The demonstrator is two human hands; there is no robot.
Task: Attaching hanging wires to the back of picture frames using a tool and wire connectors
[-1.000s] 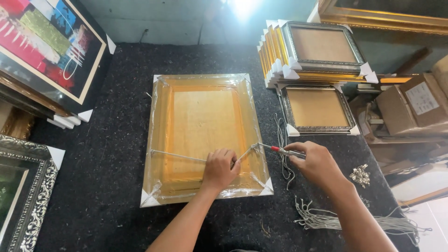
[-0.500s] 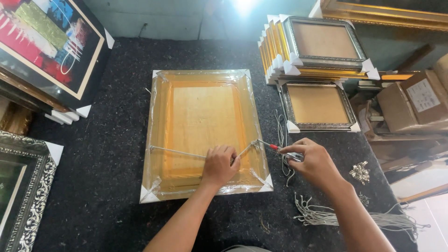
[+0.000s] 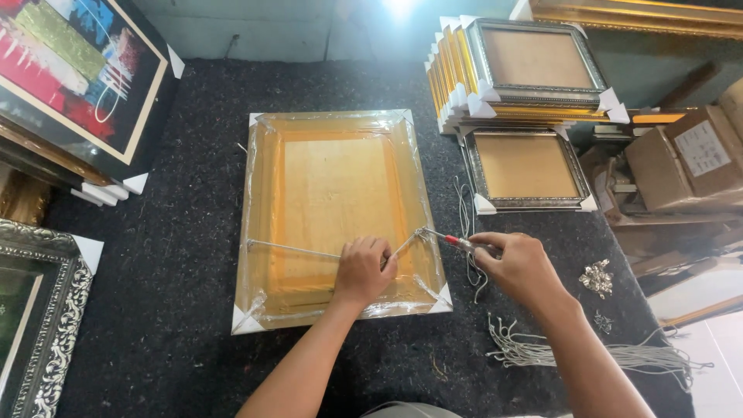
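Observation:
A gold picture frame wrapped in clear plastic lies face down on the dark felt table, with white card protectors on its corners. A pale cord runs across its back from the left rail to the right rail. My left hand is closed on the cord near its right end, resting on the frame's back. My right hand grips a screwdriver with a red collar; its tip meets the frame's right rail where the cord ends.
A stack of gold and silver frames stands at the back right, with one silver frame lying flat before it. Loose cords and small metal hangers lie at the right. A painted picture and an ornate frame sit left. Cardboard boxes are far right.
The view has shifted slightly, so everything sits a little higher in the picture. Both hands stay in the same place on the cord and the screwdriver.

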